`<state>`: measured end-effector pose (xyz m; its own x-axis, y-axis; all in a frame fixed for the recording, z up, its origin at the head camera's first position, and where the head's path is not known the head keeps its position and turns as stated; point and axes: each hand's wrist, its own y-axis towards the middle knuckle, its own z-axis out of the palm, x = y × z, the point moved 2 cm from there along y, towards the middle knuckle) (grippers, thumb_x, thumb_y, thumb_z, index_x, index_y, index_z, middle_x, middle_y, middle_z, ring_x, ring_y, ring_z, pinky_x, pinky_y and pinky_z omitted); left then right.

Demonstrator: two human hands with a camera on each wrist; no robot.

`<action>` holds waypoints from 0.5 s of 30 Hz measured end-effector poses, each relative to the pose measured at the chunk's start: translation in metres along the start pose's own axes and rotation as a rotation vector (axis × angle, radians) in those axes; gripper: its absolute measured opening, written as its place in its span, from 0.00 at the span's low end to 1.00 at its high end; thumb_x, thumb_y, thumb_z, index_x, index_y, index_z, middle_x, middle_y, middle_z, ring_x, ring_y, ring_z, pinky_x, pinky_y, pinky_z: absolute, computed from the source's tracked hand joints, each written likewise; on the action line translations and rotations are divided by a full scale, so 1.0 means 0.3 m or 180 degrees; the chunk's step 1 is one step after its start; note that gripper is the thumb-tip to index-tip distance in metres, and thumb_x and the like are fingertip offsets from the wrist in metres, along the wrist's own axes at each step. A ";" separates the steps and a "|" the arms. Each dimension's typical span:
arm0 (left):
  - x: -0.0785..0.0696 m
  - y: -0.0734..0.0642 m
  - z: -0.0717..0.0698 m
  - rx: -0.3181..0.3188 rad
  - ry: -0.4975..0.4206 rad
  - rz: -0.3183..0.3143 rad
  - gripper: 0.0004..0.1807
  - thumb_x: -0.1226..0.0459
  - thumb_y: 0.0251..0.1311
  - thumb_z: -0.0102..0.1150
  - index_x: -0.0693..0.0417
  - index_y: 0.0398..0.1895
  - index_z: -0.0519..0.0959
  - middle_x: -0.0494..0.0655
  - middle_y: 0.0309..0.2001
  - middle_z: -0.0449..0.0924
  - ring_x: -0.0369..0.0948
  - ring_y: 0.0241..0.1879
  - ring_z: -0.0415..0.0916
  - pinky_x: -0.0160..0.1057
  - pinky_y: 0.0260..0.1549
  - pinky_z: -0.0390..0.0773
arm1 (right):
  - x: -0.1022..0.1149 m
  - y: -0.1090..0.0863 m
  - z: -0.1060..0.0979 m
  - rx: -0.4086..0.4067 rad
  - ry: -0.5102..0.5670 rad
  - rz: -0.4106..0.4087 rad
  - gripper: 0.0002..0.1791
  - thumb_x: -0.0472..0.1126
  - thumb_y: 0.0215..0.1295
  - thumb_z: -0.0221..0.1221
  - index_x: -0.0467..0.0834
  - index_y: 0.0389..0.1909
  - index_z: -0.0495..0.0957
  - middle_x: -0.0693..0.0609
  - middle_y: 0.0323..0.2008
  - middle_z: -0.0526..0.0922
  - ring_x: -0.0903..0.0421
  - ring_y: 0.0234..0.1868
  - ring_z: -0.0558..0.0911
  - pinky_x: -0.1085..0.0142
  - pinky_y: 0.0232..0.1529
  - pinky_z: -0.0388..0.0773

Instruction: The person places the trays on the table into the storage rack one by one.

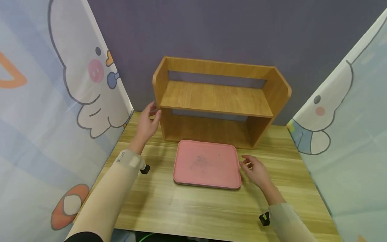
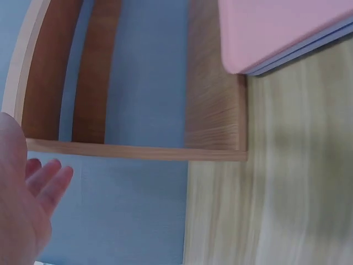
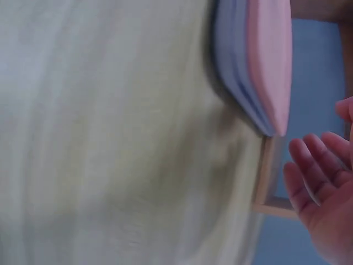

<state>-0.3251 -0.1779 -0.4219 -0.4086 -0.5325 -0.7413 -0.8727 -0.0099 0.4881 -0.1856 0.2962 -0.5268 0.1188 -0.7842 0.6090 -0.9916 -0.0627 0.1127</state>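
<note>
A two-tier wooden desktop shelf (image 1: 216, 97) stands at the back of the table. My left hand (image 1: 147, 122) is at its left side panel, thumb and fingers spread apart around the panel's front edge. In the left wrist view the fingers (image 2: 51, 185) show just outside that panel, holding nothing. In front of the shelf lies a pink tray (image 1: 208, 164) with dark smudges in its middle. Grey-blue layers (image 3: 231, 61) show beneath its rim in the right wrist view. My right hand (image 1: 255, 170) hovers beside the tray's right edge, its fingers loosely bent and holding nothing.
The wood-grain table (image 1: 187, 210) extends around the tray to its front edge. Cartoon-printed sheets hang on the left (image 1: 75, 101) and right (image 1: 347, 134). Behind the shelf rises a plain grey-purple backdrop (image 1: 226, 30).
</note>
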 end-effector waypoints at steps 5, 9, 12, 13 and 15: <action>0.002 0.062 -0.001 -0.0044 -0.0145 -0.0019 0.30 0.54 0.76 0.52 0.57 0.76 0.65 0.63 0.63 0.77 0.58 0.58 0.81 0.55 0.54 0.83 | -0.055 0.004 0.044 0.0100 0.0291 0.0323 0.24 0.50 0.73 0.61 0.40 0.62 0.77 0.45 0.43 0.85 0.55 0.38 0.84 0.67 0.32 0.80; -0.002 0.082 -0.003 -0.0117 -0.0149 -0.0057 0.28 0.54 0.76 0.52 0.56 0.73 0.69 0.63 0.60 0.80 0.55 0.57 0.82 0.53 0.53 0.83 | -0.081 0.007 0.069 0.0217 0.0347 0.0484 0.23 0.49 0.72 0.62 0.41 0.62 0.77 0.46 0.41 0.84 0.57 0.37 0.82 0.69 0.32 0.79; -0.006 0.090 -0.003 -0.0115 -0.0103 -0.0056 0.26 0.54 0.77 0.51 0.54 0.73 0.70 0.62 0.58 0.82 0.53 0.56 0.82 0.52 0.53 0.84 | -0.092 0.009 0.082 0.0298 0.0292 0.0541 0.25 0.52 0.71 0.64 0.42 0.61 0.77 0.48 0.39 0.83 0.57 0.36 0.80 0.67 0.31 0.77; -0.008 0.091 -0.002 -0.0095 -0.0101 -0.0059 0.26 0.54 0.77 0.51 0.53 0.73 0.70 0.61 0.58 0.82 0.53 0.56 0.82 0.52 0.53 0.84 | -0.095 0.010 0.085 0.0329 0.0278 0.0553 0.26 0.53 0.70 0.64 0.42 0.61 0.77 0.48 0.38 0.83 0.57 0.35 0.79 0.67 0.31 0.76; -0.010 0.092 0.002 -0.0044 -0.0070 -0.0095 0.26 0.53 0.77 0.51 0.49 0.74 0.69 0.60 0.58 0.82 0.53 0.55 0.82 0.52 0.53 0.84 | -0.098 0.010 0.092 0.0383 0.0252 0.0571 0.27 0.55 0.70 0.64 0.42 0.61 0.78 0.49 0.36 0.82 0.57 0.33 0.78 0.66 0.30 0.74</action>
<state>-0.3482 -0.1762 -0.4064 -0.3885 -0.5129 -0.7655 -0.8808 -0.0373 0.4719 -0.1934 0.3019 -0.5659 -0.0610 -0.7388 0.6712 -0.9955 -0.0036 -0.0944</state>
